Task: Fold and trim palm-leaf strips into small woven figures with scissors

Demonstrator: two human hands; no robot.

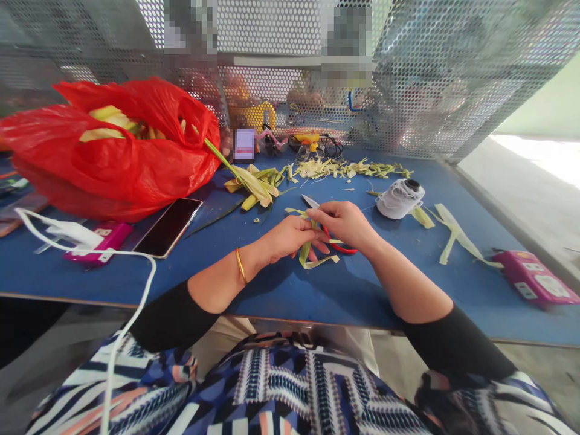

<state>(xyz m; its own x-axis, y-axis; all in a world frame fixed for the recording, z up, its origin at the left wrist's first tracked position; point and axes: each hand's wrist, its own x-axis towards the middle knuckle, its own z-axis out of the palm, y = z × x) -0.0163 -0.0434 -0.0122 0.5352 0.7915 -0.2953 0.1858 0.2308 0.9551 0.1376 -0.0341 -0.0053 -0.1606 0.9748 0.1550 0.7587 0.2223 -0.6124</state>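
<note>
With fingertips close together, your left hand (295,237) and your right hand (345,222) both pinch the leaf strips (305,256) between them. The scissors (343,248) lie partly under your right hand, and the thread spool (397,200) stands to the right of this hand, on the table (281,296).

Smooth blue tabletop (290,297), catching a faint sheen | here's the carrier bag (131,172), thin red plastic, glossy, crinkled | smartphone (170,226) gleaming like black glass | scissors (310,202): bright metal blade, red plastic handles | husk strip (304,255) matt, papery | perforated metal screen (408,115) along the tabletop's far edge
</note>
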